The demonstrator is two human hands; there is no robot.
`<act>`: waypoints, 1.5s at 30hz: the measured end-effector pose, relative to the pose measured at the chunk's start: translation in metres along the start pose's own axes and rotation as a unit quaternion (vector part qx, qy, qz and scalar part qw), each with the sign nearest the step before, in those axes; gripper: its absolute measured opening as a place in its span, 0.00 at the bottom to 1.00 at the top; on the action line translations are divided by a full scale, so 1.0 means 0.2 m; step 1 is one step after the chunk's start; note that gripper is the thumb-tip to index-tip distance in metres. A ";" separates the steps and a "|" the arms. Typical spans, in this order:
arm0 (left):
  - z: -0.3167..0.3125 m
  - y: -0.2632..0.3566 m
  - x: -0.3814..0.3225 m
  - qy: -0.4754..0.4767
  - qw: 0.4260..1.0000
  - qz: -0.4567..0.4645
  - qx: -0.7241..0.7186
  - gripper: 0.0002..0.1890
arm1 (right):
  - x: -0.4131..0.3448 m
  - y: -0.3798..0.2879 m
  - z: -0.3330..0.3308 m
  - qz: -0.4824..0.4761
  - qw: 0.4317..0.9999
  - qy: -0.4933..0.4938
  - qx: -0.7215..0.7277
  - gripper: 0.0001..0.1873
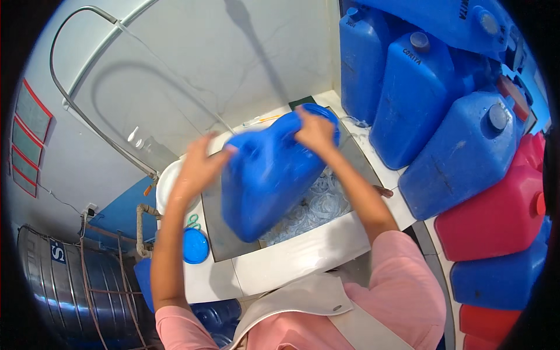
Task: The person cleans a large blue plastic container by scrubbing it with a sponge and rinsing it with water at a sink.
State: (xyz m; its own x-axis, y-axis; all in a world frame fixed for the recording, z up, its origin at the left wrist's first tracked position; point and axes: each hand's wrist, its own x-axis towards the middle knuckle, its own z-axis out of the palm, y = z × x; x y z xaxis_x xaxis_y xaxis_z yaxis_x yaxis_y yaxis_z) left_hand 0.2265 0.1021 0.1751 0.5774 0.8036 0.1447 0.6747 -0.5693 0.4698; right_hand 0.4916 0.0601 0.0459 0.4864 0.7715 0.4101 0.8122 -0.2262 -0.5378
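Note:
A blue plastic jerrycan (271, 175), blurred by motion, is held tilted above the sink (227, 236). My right hand (315, 129) grips it at its upper right, by the handle, near a round blue rim (321, 109). Beside the jerrycan's upper left, my left hand (199, 166) has its fingers apart; its thumb overlaps the can's edge, and contact is hard to tell. Below the can, crumpled clear plastic pieces (323, 203) fill part of the sink.
Blue jerrycans (415, 100) and a pink one (490, 214) crowd the right. On the left counter are a white basin (168, 186), green-handled scissors (192, 222) and a blue round lid (195, 246). A curved metal faucet (54, 65) arches overhead; a steel tank (65, 284) stands lower left.

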 end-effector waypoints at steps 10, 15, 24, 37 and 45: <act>0.64 -0.37 -0.11 0.005 0.997 -0.027 0.076 0.14 | -0.20 -0.25 0.17 -0.261 0.962 -0.027 0.077 0.26; 0.29 -0.52 -0.41 0.057 0.996 0.024 0.059 0.14 | 0.07 0.03 -0.09 0.031 0.839 -0.156 0.520 0.17; -0.17 -0.67 -0.83 0.268 0.961 0.055 0.040 0.11 | -0.06 0.18 0.36 -0.151 0.890 -0.365 0.226 0.20; 0.03 -0.39 -0.62 0.202 0.966 -0.123 -0.108 0.13 | 0.79 0.02 0.66 -0.104 0.903 -0.416 -0.019 0.19; 0.56 -0.66 -0.34 0.099 0.918 -0.282 -0.262 0.14 | 0.85 -0.70 0.86 -0.271 0.840 -0.470 -0.014 0.09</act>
State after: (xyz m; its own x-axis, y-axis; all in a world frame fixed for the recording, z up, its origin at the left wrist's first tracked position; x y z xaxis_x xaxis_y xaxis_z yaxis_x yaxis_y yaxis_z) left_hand 0.1496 0.1023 0.0059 0.0747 0.9900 -0.1197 0.4971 0.0671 0.8651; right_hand 0.4062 0.3248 0.0647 -0.4152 0.8916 -0.1806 0.8464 0.3059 -0.4359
